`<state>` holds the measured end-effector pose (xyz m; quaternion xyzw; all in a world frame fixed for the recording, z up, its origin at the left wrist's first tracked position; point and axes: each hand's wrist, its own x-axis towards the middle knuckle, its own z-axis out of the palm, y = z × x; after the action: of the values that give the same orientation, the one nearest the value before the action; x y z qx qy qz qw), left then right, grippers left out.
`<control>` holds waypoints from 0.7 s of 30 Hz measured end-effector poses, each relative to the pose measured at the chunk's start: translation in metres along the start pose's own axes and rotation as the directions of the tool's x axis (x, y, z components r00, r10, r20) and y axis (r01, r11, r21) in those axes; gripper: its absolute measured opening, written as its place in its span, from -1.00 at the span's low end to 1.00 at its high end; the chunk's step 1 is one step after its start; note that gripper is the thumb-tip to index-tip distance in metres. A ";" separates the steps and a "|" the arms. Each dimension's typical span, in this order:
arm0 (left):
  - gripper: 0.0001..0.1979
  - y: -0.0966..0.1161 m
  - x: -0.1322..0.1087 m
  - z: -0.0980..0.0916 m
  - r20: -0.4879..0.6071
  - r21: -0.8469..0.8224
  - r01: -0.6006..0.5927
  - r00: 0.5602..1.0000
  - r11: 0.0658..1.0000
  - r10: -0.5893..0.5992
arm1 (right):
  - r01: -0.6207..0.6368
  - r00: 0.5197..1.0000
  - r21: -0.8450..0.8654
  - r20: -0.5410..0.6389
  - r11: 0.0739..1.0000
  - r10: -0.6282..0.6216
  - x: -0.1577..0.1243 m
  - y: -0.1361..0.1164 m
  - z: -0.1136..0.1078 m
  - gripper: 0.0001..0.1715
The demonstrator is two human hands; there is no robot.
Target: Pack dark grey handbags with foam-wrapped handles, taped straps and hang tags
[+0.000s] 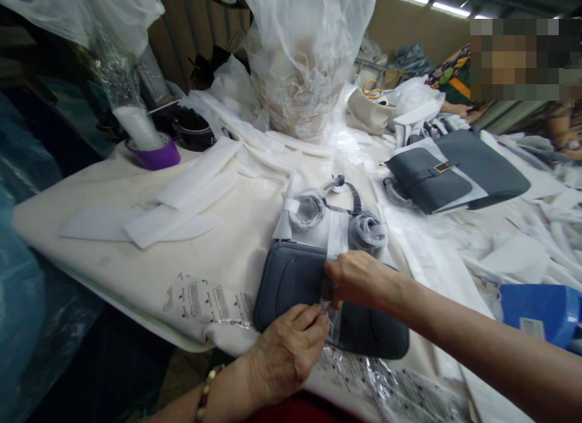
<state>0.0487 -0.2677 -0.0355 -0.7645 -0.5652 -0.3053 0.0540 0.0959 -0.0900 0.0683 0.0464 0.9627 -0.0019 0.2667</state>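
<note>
A dark blue-grey handbag [291, 280] lies flat on the covered table in front of me. A white strip [336, 232] runs down over its middle, ending in thin clear wrapping [333, 326] between my hands. My left hand [293, 341], with a beaded bracelet at the wrist, pinches this wrapping at the bag's lower middle. Just above it, my right hand [357, 279] has its fingers curled tightly on the same strip. Wrapped strap coils [307, 211] and a handle [355, 197] lie beyond the bag's top edge.
Printed clear plastic [209, 299] lies partly around the bag. White foam sheets [173, 214] are to the left, near a purple tape roll [157, 155]. Another blue-grey bag [477, 168] sits at right, above a blue bin [536, 311]. A person's arm [459, 108] shows at the far right.
</note>
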 end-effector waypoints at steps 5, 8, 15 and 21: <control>-0.74 0.000 0.000 -0.001 -0.023 0.032 -0.019 1.000 0.999 0.020 | -0.012 0.991 0.007 -0.134 1.000 0.013 -0.007 0.032 -0.004 -0.71; -0.74 0.001 0.001 -0.003 -0.033 0.063 -0.018 0.999 0.998 0.020 | -0.036 0.879 -0.011 -0.476 0.999 0.026 -0.030 0.025 0.011 -0.89; -0.79 0.000 0.001 -0.002 -0.076 0.022 -0.029 0.997 0.999 0.031 | 0.113 0.685 0.061 -0.728 0.992 -0.033 -0.073 -0.056 0.112 -0.53; -0.73 0.000 0.003 -0.006 -0.103 0.094 -0.044 0.993 0.995 0.054 | 0.073 0.700 0.051 -0.714 0.996 -0.015 -0.076 -0.074 0.134 -0.47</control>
<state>0.0463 -0.2679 -0.0293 -0.7577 -0.5562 -0.3174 0.1260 0.2229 -0.1737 -0.0092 0.0304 0.9910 -0.0265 -0.1280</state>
